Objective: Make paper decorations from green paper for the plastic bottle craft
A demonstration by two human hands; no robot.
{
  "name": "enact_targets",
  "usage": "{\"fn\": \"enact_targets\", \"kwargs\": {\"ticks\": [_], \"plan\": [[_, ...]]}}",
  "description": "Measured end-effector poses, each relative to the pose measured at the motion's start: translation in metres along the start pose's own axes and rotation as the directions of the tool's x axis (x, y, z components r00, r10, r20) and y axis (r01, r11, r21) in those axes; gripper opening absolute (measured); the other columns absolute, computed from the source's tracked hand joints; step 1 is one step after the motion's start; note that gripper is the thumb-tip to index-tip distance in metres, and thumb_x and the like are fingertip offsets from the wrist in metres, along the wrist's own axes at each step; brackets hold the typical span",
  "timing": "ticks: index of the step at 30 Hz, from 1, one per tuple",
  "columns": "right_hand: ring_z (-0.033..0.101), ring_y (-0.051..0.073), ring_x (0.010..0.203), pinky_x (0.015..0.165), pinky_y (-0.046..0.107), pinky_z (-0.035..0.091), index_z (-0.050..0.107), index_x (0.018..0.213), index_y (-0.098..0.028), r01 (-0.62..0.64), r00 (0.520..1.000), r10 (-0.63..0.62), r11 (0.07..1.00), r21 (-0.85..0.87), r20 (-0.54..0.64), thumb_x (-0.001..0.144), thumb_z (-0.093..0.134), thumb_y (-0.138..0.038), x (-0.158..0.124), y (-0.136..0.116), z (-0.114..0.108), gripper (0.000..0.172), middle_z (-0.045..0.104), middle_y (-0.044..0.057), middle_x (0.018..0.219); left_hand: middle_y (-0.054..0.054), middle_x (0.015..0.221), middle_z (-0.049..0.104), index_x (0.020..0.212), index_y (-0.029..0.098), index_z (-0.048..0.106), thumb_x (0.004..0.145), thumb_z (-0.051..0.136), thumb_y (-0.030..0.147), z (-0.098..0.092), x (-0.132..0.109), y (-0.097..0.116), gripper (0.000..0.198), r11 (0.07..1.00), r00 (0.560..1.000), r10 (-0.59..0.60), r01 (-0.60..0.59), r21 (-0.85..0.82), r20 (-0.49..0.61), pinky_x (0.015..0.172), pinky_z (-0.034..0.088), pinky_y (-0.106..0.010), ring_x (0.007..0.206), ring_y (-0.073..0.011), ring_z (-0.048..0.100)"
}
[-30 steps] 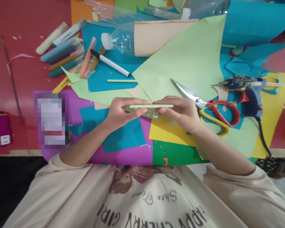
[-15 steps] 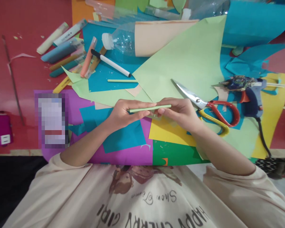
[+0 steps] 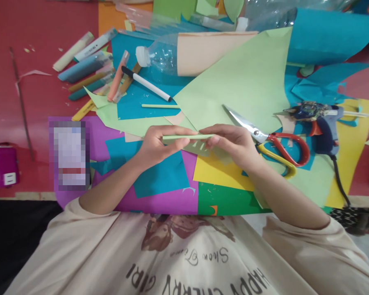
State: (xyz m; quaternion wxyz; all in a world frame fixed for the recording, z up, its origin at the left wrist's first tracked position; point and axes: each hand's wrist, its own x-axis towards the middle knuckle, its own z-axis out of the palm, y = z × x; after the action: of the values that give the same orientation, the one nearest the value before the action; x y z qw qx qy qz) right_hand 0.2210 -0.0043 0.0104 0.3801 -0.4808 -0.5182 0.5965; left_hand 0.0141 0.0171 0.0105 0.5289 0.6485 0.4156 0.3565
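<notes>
"Fingers of the left hand (image 3: 160,141) and the right hand (image 3: 233,141) were both pinching the thin green stick (image 3: 184,137), right?"

"Yes. In the head view, each thumb was on the near side and each pointer finger on the far side, with the stick squeezed between. It went sideways, over the coloured papers (image 3: 153,180)."

"Which step was that?"

"My guess is rolling or pressing it so it came out thin and tight. Another green stick (image 3: 160,106) lay on the blue sheet (image 3: 129,107), near the white pen (image 3: 150,86), and looked much the same."

"What did the next move need?"

"I think it needed a soft, even squeeze from both hands, so the stick wouldn't bend or come undone. The scissors (image 3: 256,133) lay just beside the right hand."

"And what couldn't you see?"

"Some fingers were hidden by the hands. I couldn't tell if the stick was rolled or folded. A pale green scrap (image 3: 199,146) under the hands was partly covered. The phone (image 3: 70,153) was all blurry squares, and the blue wrap (image 3: 332,37) ran up to the right edge."
</notes>
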Motion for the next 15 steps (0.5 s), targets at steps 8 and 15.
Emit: {"fn": "enact_targets", "kwargs": {"ticks": [8, 15], "plan": [[0.069, 0.015, 0.082, 0.071, 0.027, 0.057, 0.072, 0.092, -0.021, -0.296, 0.953, 0.286, 0.825, 0.482, 0.097, 0.084, 0.048, -0.036, 0.008, -0.004, -0.005, 0.03, 0.074, 0.003, 0.097, 0.004, 0.09, 0.074, 0.091, 0.025, 0.07, 0.076, 0.071, 0.04, -0.039, 0.023, -0.014, 0.021, 0.989, 0.934, 0.095, -0.051, 0.135, -0.345, 0.077, 0.058, -0.03, 0.087, -0.0175, 0.07], [0.07, 0.013, 0.086, 0.073, 0.024, 0.057, 0.07, 0.092, -0.019, -0.4, 0.914, 0.356, 0.721, 0.566, 0.192, 0.085, 0.043, -0.03, 0.01, -0.007, -0.005, 0.029, 0.075, 0.003, 0.098, 0.005, 0.108, 0.066, 0.106, 0.022, 0.061, 0.082, 0.067, 0.04, -0.061, 0.031, -0.031, 0.031, 0.85, 0.935, 0.224, -0.05, 0.525, -0.275, 0.096, 0.049, -0.038, 0.103, -0.017, 0.06]]}}
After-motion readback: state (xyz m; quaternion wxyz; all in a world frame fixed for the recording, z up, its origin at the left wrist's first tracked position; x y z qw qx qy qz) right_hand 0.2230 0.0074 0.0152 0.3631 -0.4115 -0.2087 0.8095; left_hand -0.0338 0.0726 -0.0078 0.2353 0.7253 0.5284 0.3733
